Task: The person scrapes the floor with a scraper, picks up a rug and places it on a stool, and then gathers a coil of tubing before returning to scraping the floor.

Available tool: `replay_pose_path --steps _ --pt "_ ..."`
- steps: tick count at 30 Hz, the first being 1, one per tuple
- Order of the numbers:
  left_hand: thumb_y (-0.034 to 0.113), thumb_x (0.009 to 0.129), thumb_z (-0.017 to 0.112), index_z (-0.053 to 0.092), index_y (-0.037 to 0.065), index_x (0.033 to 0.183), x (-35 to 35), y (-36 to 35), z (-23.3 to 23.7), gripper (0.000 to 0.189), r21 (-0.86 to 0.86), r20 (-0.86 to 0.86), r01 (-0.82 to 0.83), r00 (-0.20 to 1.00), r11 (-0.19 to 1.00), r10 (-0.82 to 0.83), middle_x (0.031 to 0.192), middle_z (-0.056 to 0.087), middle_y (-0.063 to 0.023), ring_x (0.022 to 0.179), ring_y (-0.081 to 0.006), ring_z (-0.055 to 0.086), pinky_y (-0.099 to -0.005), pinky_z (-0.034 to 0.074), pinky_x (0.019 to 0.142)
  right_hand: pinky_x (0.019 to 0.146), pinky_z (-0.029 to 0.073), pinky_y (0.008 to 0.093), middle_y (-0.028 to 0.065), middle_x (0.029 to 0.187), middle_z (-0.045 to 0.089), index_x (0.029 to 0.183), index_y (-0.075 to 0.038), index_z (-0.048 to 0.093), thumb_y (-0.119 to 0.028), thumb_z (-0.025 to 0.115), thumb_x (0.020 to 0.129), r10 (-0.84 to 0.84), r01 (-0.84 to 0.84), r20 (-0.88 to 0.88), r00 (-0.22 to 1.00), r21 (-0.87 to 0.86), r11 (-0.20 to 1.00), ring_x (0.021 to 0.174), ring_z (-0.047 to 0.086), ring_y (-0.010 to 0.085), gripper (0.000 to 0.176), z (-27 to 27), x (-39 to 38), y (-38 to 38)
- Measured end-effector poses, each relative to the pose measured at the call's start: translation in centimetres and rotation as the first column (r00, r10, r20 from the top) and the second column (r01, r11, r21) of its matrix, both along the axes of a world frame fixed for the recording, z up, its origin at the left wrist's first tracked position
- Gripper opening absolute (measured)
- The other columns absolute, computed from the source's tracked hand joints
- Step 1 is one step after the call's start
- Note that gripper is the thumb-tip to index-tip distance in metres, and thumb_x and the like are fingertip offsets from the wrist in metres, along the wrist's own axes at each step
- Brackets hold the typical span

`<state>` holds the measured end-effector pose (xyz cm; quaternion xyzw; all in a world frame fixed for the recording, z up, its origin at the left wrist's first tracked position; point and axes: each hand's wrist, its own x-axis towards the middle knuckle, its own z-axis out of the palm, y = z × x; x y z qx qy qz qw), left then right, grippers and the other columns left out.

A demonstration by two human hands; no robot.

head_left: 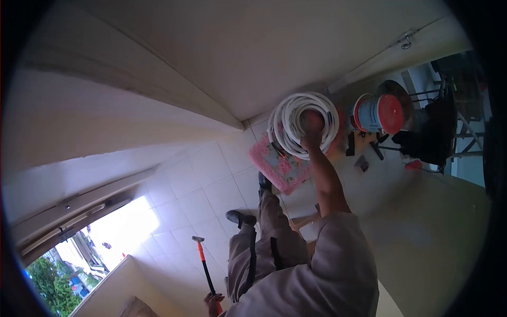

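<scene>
My left hand [213,303] is closed around the lower handle of a hammer [202,254]. Its handle is orange and black, and the small grey head points away from me over the floor tiles. My right arm stretches forward to a thick coil of white cable [288,127]. The right hand [312,127] is in the coil's middle opening, over its near side. Shadow hides its fingers, so I cannot make out whether they grip the coil. Beneath the coil shows a pink, fluffy-edged floral mat [282,179].
A red-ended spool of cable [390,114] stands right of the coil, with dark tools [376,150] on the floor near it. Farther right are dark chairs and black cloth [422,145]. A bright opening [124,222] lies at lower left; walls rise ahead and to the left.
</scene>
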<state>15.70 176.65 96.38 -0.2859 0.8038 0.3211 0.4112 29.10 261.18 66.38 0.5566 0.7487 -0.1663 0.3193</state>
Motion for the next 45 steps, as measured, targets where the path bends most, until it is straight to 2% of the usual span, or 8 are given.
replay_pose_path --steps 5,11,18,23,28,31,35,45 --pt "0.003 0.074 0.071 0.063 -0.012 0.095 -1.3 -0.1 0.4 0.028 -0.074 0.097 0.062 0.994 0.995 -0.055 0.073 0.07 -0.0181 0.063 -0.0267 0.072 -0.0342 0.061 0.061 0.112 0.04 0.049 0.0235 0.143 0.055 0.143 -0.004 0.054 -0.019 0.063 0.082 -0.021 0.171 -0.37 0.929 0.379 0.909 0.13 0.054 0.0408 0.063 -6.6 2.6 -0.8" --pt "0.022 0.086 0.071 0.076 0.008 0.097 -3.2 -5.4 -0.2 0.018 0.024 -0.031 0.773 0.634 0.634 -0.772 0.088 0.07 -0.0148 0.089 -0.0356 0.066 -0.0479 0.052 0.086 0.108 0.043 0.0489 0.0303 0.139 0.055 0.149 0.0 0.045 -0.034 0.063 0.086 0.085 0.111 -0.53 0.844 0.327 0.938 0.127 0.055 0.0422 0.074 -10.5 3.8 1.6" --pt "0.023 0.086 0.069 0.076 0.005 0.096 -8.3 -3.6 0.8 0.021 0.186 0.109 0.784 0.582 0.592 -0.806 0.093 0.072 -0.0175 0.1 -0.0383 0.065 -0.0488 0.049 0.094 0.114 0.038 0.0458 0.0225 0.148 0.052 0.153 -0.009 0.045 -0.052 0.053 0.092 0.02 -0.157 -0.34 0.94 -0.38 0.912 0.138 0.049 0.0378 0.075 -16.4 4.9 7.3" --pt "0.022 0.088 0.068 0.074 0.004 0.103 -9.5 -2.0 2.5 0.024 0.097 0.033 0.832 0.545 0.546 -0.838 0.098 0.072 -0.0187 0.106 -0.0385 0.063 -0.05 0.048 0.095 0.12 0.031 0.0405 0.0192 0.156 0.046 0.149 -0.008 0.051 -0.067 0.038 0.099 -0.082 0.191 -0.441 0.894 0.21 0.959 0.145 0.043 0.0315 0.079 -15.5 3.9 2.7" --pt "0.016 0.093 0.067 0.072 0.002 0.101 -9.5 -1.2 0.8 0.017 -0.031 0.057 0.697 0.717 0.717 -0.694 0.094 0.073 -0.0115 0.096 -0.0296 0.067 -0.0457 0.053 0.085 0.109 0.044 0.0472 0.0224 0.133 0.065 0.134 -0.005 0.065 -0.072 0.029 0.099 -0.274 0.246 -0.203 0.94 -0.151 0.957 0.125 0.062 0.0371 0.083 -0.7 2.1 1.2" --pt "0.014 0.094 0.067 0.072 0.001 0.099 -9.3 2.1 -0.3 0.015 -0.033 0.062 0.5 0.865 0.865 -0.498 0.088 0.072 -0.007 0.091 -0.0235 0.068 -0.0421 0.055 0.078 0.097 0.051 0.053 0.022 0.107 0.075 0.116 -0.004 0.075 -0.075 0.024 0.098 -0.286 0.27 -0.292 0.913 -0.094 0.958 0.104 0.071 0.0426 0.09 -2.6 4.3 -1.4" --pt "0.019 0.093 0.069 0.073 0.003 0.096 -9.0 3.9 -1.9 0.016 0.002 0.012 0.378 0.926 0.926 -0.378 0.086 0.071 -0.006 0.087 -0.0227 0.068 -0.0414 0.056 0.075 0.101 0.048 0.0507 0.0269 0.114 0.073 0.126 -0.004 0.07 -0.077 0.023 0.097 -0.4 0.366 -0.326 0.857 -0.161 0.917 0.111 0.07 0.04 0.091 4.6 5.0 -6.1" --pt "0.035 0.087 0.074 0.076 0.011 0.087 -9.1 4.7 -1.9 0.023 -0.069 -0.065 0.683 0.724 0.727 -0.687 0.083 0.071 -0.0071 0.079 -0.0261 0.068 -0.0431 0.055 0.072 0.089 0.047 0.0618 0.021 0.095 0.074 0.106 -0.015 0.073 -0.047 0.038 0.104 -0.099 0.188 -0.329 0.939 0.25 0.95 0.089 0.07 0.047 0.047 -10.1 2.6 -9.1"
